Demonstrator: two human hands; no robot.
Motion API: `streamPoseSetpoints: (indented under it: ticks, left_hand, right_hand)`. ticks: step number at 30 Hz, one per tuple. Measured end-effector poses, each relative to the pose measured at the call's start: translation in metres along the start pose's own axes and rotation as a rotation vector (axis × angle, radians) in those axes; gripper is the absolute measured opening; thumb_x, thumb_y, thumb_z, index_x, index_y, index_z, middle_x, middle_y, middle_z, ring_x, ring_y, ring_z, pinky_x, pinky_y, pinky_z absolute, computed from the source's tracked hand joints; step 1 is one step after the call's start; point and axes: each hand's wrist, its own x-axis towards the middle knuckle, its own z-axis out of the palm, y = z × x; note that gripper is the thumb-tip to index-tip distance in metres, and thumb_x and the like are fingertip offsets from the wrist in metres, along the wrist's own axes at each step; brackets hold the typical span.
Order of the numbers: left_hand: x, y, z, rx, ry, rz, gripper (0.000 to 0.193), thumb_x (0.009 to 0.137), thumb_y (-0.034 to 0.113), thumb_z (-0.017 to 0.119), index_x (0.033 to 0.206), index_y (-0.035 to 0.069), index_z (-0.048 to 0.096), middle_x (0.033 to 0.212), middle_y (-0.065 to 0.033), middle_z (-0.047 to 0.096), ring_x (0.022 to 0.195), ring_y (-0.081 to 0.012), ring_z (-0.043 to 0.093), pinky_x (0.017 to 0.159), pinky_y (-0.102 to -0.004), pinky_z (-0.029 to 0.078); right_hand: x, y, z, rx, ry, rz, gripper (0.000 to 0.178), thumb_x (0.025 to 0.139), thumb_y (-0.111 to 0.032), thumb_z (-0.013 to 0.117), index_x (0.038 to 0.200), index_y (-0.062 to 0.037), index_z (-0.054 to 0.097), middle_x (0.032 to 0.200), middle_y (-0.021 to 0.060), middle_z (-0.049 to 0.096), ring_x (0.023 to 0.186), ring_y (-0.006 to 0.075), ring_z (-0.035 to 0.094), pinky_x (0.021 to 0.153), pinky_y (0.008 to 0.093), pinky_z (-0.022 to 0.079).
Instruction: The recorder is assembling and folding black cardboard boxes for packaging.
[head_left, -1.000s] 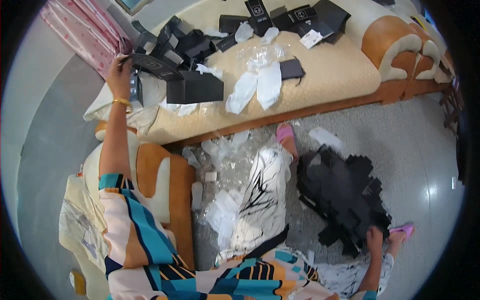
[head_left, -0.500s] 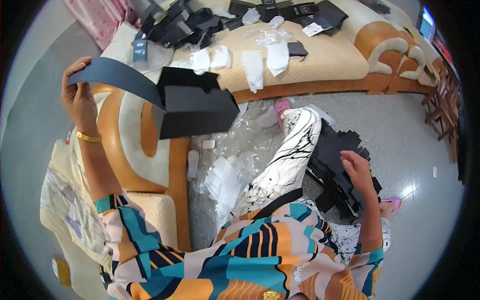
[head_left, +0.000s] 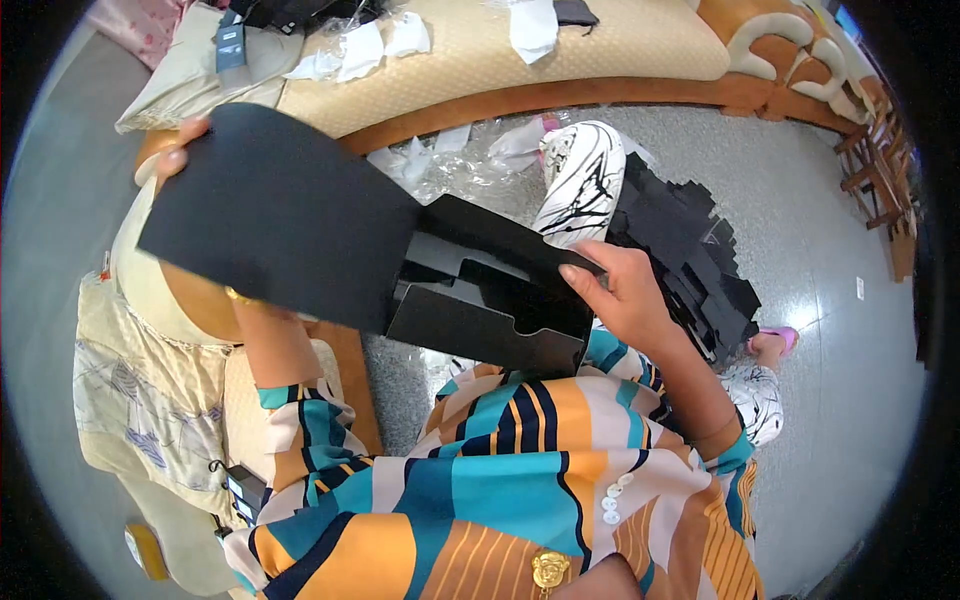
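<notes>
A black cardboard box point(head_left: 490, 345) with a long, wide flap point(head_left: 290, 220) lies across in front of me. Its tray-like end faces up, and black inner folds show between the low walls. My left hand point(head_left: 182, 150) grips the flap's far left edge, fingertips showing over the rim and the rest of the hand behind the card. At the box's right end, my right hand point(head_left: 625, 295) pinches the wall between thumb and fingers. Beyond it, by my legs, a heap of flattened black boxes point(head_left: 680, 260) is piled on the floor.
A long sofa point(head_left: 600, 50) runs across the back, with white paper pieces point(head_left: 360, 52), a black pouch point(head_left: 575, 12) and a dark blue box point(head_left: 231, 45) on it. Clear plastic wrappers point(head_left: 460, 170) litter the floor. Wooden chairs point(head_left: 880, 165) stand far right.
The box has come nearer and turned so its inside faces me. My right hand, free before, has moved left and taken hold of its right end. The view has tilted down.
</notes>
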Motion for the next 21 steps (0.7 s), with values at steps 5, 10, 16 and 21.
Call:
streamPoseSetpoints:
  ticks: [5,10,16,21]
  left_hand:
    - [-0.027,-0.037,0.008,0.120,0.197,-0.328,0.044,0.086,0.036,0.051,0.121,0.011,0.039,0.123,-0.0114,0.044,0.108,-0.0202,0.045,0.092,-0.0325,0.040]
    - [-0.104,-0.065,0.046,-0.444,0.261,-0.963,0.059,0.086,0.042,0.049,0.132,0.012,0.029,0.130,-0.0028,0.037,0.118,-0.0189,0.037,0.099,-0.0331,0.028]
    - [-0.121,-0.067,0.086,0.097,0.110,-0.936,0.037,0.079,0.006,0.061,0.113,-0.003,0.048,0.107,-0.0080,0.055,0.096,-0.0142,0.051,0.086,-0.0272,0.039]
    - [-0.120,-0.074,0.089,0.297,0.152,-0.937,0.024,0.078,0.008,0.062,0.098,-0.005,0.056,0.097,-0.0076,0.057,0.086,-0.0141,0.052,0.079,-0.0277,0.042]
  right_hand:
    - [-0.024,0.003,-0.004,-0.195,0.260,0.045,0.015,0.079,-0.016,0.056,0.084,-0.0025,0.058,0.075,0.0136,0.058,0.068,0.0313,0.057,0.056,0.0345,0.044]
    - [-0.033,0.020,-0.006,-0.432,0.359,0.033,0.015,0.079,-0.019,0.056,0.080,-0.0041,0.056,0.076,0.0119,0.058,0.067,0.0301,0.058,0.057,0.0382,0.045]
    - [-0.034,0.034,-0.016,-0.394,0.266,0.116,0.021,0.079,-0.022,0.056,0.089,-0.0041,0.060,0.080,0.0138,0.061,0.073,0.0312,0.059,0.064,0.0385,0.047]
    - [-0.018,0.002,-0.031,-0.355,0.507,-0.111,0.031,0.071,-0.009,0.061,0.101,-0.0015,0.053,0.096,0.0173,0.056,0.091,0.0336,0.053,0.078,0.0378,0.044]
